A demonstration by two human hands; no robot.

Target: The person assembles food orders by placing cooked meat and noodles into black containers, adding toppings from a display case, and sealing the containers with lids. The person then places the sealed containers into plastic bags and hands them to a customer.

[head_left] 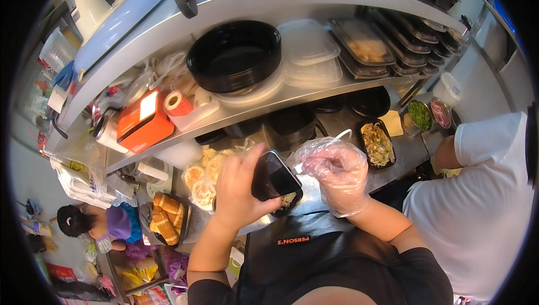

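Note:
My left hand (238, 188) is bare and closed round a black smartphone (274, 176), thumb along its lower edge and fingers behind it. Its dark screen faces up. My right hand (336, 177), in a clear plastic glove, is pinched just right of the phone. A thin white cable (343, 134) loops out above its fingers, and a small white tip (298, 168) shows by the phone's edge. Whether tip and phone touch, I cannot tell. Below the phone, a black food tray (288, 203) is partly hidden. Bagged round flatbreads (203, 184) lie left of my left hand.
A black tray of topped food (377, 145) sits right of my glove, near tubs of chopped greens (419, 115). The shelf ahead (252, 108) holds black bowls (233, 55) and lidded containers (362, 41). A co-worker in white (477, 193) stands close right; bread loaves (167, 218) lie left.

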